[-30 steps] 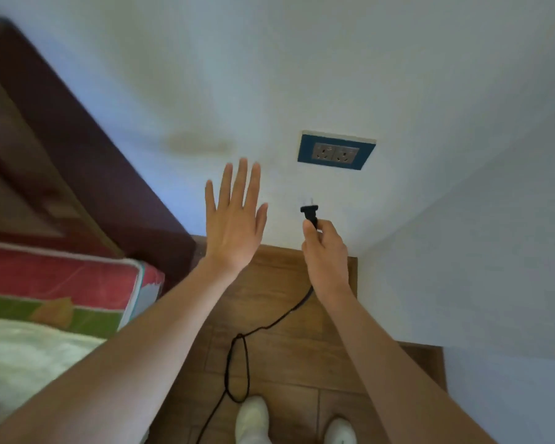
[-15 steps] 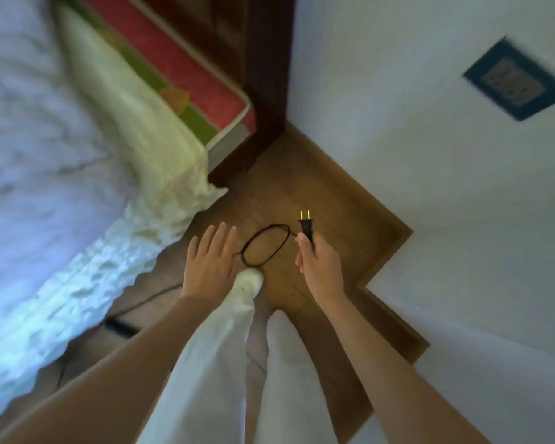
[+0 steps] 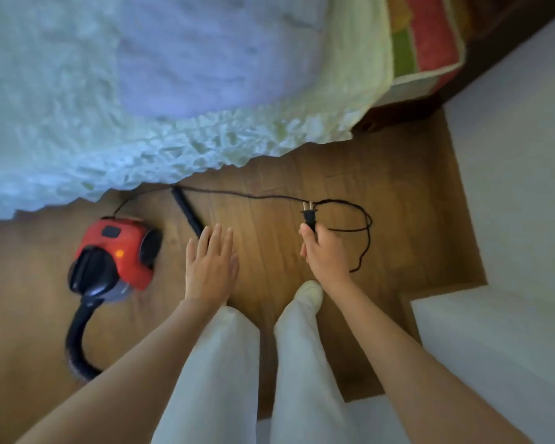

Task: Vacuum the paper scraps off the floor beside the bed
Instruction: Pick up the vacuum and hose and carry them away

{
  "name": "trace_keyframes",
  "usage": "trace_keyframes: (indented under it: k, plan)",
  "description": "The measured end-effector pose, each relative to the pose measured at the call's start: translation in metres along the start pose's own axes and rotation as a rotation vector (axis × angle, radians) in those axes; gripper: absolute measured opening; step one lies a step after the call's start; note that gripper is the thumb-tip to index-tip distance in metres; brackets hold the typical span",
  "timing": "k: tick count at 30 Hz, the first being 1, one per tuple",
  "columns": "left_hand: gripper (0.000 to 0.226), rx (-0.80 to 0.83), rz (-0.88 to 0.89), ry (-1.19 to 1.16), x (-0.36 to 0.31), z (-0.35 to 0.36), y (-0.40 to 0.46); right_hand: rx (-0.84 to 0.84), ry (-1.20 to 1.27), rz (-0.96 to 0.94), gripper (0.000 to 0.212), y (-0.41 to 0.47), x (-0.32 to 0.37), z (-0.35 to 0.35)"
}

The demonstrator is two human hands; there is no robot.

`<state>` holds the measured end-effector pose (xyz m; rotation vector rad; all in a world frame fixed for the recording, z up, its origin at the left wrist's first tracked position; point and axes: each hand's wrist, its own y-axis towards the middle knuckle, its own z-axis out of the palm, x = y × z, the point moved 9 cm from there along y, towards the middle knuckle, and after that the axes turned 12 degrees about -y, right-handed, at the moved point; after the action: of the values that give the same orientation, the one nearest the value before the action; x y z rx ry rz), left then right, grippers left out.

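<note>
A small red and black vacuum cleaner (image 3: 119,251) sits on the wooden floor (image 3: 398,193) beside the bed (image 3: 141,91), its black hose (image 3: 77,341) curving toward me. Its black cord (image 3: 237,194) runs along the floor and loops near the wall. My right hand (image 3: 324,254) grips the black two-prong plug (image 3: 310,216), prongs pointing away from me. My left hand (image 3: 210,264) hovers flat with straight fingers above the floor, holding nothing. A black nozzle piece (image 3: 186,211) lies just beyond its fingertips. No paper scraps are visible.
A pale ruffled bedspread (image 3: 205,149) hangs over the bed's edge. The mattress end and dark headboard (image 3: 430,91) stand at the upper right. White walls (image 3: 510,187) box in the floor on the right. My legs in light trousers (image 3: 225,363) fill the lower middle.
My view has swung away from the wall socket and down to the floor; the vacuum cleaner has come into sight. My right hand keeps hold of the plug, my left stays flat.
</note>
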<state>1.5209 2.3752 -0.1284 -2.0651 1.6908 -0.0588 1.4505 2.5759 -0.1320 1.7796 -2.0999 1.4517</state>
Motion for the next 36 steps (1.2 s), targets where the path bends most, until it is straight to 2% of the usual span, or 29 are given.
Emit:
trace_keyframes:
  k: [4, 9, 15, 20, 25, 30, 33, 36]
  plan:
    - [0.050, -0.036, -0.103, -0.076, 0.075, 0.003, -0.021, 0.044, -0.109, -0.050, 0.038, 0.009, 0.039, 0.068]
    - [0.049, -0.047, -0.126, -0.098, 0.175, 0.014, -0.055, 0.035, -0.210, -0.038, 0.041, 0.015, 0.070, 0.157]
    - [0.052, -0.036, -0.061, -0.030, 0.279, 0.027, -0.087, 0.055, -0.317, 0.025, 0.039, 0.024, 0.073, 0.256]
    - [0.060, -0.038, -0.127, -0.028, 0.361, 0.052, -0.093, 0.139, -0.329, 0.081, 0.033, 0.043, 0.062, 0.336]
    - [0.061, -0.069, -0.097, 0.011, 0.425, 0.084, -0.066, 0.144, -0.332, 0.160, 0.041, 0.085, 0.041, 0.404]
    - [0.062, -0.140, -0.165, 0.008, 0.485, 0.117, -0.027, 0.078, -0.304, 0.242, 0.044, 0.144, 0.014, 0.453]
    - [0.062, -0.208, -0.156, -0.030, 0.500, 0.137, -0.012, 0.019, -0.284, 0.255, 0.049, 0.179, 0.001, 0.479]
    - [0.062, -0.278, -0.137, -0.051, 0.505, 0.151, -0.004, -0.027, -0.381, 0.244, 0.055, 0.206, -0.007, 0.497]
